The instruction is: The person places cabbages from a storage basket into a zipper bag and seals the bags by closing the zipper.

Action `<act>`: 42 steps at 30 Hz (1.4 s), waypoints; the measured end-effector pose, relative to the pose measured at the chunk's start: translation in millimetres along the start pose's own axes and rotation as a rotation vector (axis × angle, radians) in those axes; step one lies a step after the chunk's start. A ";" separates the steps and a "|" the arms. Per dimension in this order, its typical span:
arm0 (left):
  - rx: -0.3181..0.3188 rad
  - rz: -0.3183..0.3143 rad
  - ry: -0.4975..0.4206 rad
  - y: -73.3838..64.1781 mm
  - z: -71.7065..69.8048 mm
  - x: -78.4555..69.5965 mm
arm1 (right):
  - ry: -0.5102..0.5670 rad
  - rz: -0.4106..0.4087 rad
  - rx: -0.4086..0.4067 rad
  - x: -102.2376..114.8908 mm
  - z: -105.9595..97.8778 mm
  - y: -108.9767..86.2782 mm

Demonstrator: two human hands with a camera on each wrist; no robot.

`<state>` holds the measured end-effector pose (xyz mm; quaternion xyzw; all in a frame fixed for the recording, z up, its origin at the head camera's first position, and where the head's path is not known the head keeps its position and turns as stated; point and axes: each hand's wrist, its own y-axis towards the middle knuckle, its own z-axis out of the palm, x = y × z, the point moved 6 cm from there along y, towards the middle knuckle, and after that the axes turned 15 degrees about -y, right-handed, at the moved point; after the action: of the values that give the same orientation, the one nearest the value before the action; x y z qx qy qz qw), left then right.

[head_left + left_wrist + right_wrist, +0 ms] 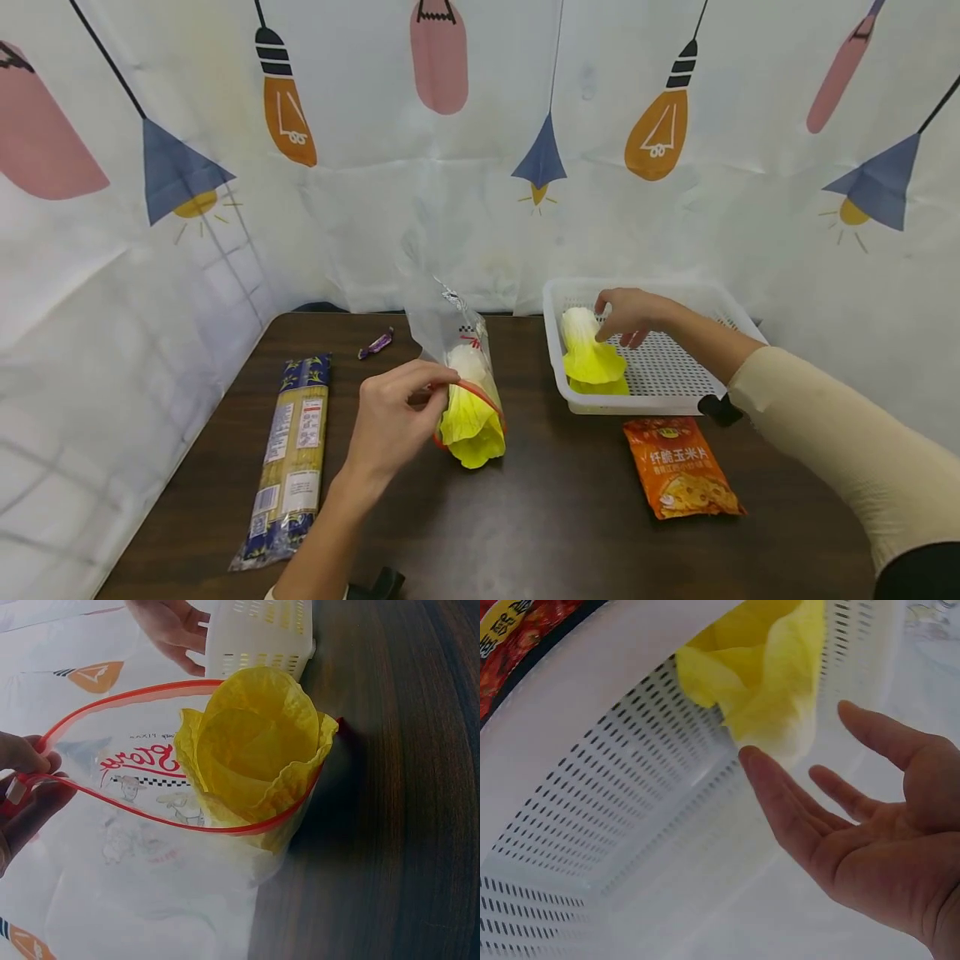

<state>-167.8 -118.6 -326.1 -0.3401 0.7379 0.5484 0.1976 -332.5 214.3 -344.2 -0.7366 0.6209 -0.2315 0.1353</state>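
My left hand (396, 421) pinches the red zip edge of a clear printed zip bag (433, 321) at its mouth. Inside the bag lies a napa cabbage (471, 408) with a white base and yellow leaves, its leafy end towards the mouth. The left wrist view shows the bag's red rim (97, 705) held between thumb and fingers, the mouth gaping. Over the white basket (637, 406) my right hand (636, 315) is spread, thumb and fingers apart, beside a second napa cabbage (588, 354). In the right wrist view the fingertips are close to that cabbage (780, 690); contact cannot be told.
A long pack of noodles (294, 458) lies at the left of the dark table (525, 533). Behind it is a small purple-wrapped candy (376, 343). An orange snack bag (681, 468) lies in front of the basket. A printed white curtain (480, 200) hangs behind the table.
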 end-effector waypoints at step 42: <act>-0.002 0.010 0.015 0.1 1.0 1.9 | 0.099 -0.011 0.127 7.7 28.6 41.1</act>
<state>-169.3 -118.2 -327.6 -0.3406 0.7405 0.5476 0.1891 -352.1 196.4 -387.3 -0.7175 0.6070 -0.3072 0.1496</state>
